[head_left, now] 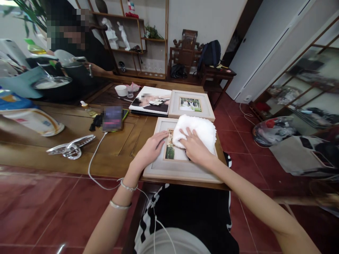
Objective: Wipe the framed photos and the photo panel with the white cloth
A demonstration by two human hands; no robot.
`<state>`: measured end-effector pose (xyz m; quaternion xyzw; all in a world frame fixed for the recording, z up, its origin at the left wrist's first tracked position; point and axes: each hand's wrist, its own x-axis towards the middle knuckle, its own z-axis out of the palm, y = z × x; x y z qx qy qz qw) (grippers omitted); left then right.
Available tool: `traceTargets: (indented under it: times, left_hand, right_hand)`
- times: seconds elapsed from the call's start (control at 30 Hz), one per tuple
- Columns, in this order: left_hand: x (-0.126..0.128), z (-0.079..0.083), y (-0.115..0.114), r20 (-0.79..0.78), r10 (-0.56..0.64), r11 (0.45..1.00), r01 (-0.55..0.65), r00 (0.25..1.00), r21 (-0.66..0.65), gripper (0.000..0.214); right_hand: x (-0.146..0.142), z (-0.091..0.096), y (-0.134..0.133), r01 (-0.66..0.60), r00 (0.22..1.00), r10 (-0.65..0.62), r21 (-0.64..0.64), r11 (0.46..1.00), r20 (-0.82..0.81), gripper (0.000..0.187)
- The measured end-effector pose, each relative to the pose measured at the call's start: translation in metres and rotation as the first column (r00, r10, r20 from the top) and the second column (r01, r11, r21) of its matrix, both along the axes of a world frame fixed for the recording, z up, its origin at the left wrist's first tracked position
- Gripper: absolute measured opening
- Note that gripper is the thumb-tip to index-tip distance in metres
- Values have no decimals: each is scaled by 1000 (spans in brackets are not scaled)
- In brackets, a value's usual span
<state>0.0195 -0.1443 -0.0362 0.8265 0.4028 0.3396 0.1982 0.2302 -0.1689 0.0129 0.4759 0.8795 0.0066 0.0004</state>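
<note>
Fingers [189,132] of the right hand [199,151] lie splayed over one folded white cloth [202,126], pressing from above rather than clenched round it; how far the thumb pinches the fluffy pile, I cannot tell. Five fingers of the left hand [150,151], released and nearly straight, rest along the nine-to-ten o'clock side of the lower picture frame [164,171], which serves as the clock's centre. Cloth and right hand cover its one o'clock part, hiding some of the small picture within. Two square-cornered frames show in all, both pale and wood-like, with broad greyish mats; the second frame [205,106] lies at twelve o'clock, and one white-bordered print [159,106] sits beside it at eleven. Two silvery bracelets [120,206], one knobbly and one smooth, circle the left wrist at seven to eight. At nine, one shiny, curved metallic object [72,150] lies on the brown wooden table [116,148]. One device [112,119] with a thin white cable [91,165] is at ten; beyond it stands one round white bowl [121,90]. Two white statuettes [123,37] occupy a shelf at eleven.
</note>
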Motion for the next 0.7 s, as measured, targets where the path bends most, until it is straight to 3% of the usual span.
traceTargets:
  times: [0.23,0.4,0.53,0.7]
  left_hand:
    - [1,0,0,0,15,1000,-15,1000,-4,36]
    - [0,1,-1,-5,-4,1000,4,1000,21,36]
    - [-1,-1,0,-18,-6,999,6,1000,34,37]
    - [-1,-1,0,-27,-1,999,2,1000,34,37]
  right_hand:
    - [-6,29,-65,-74,994,88,-210,975,60,48]
    - [0,53,-96,-195,980,198,-306,932,-23,44]
    - [-3,41,-82,-193,981,176,-291,937,-82,50]
    - [-2,6,-32,-101,991,91,-106,989,-95,56]
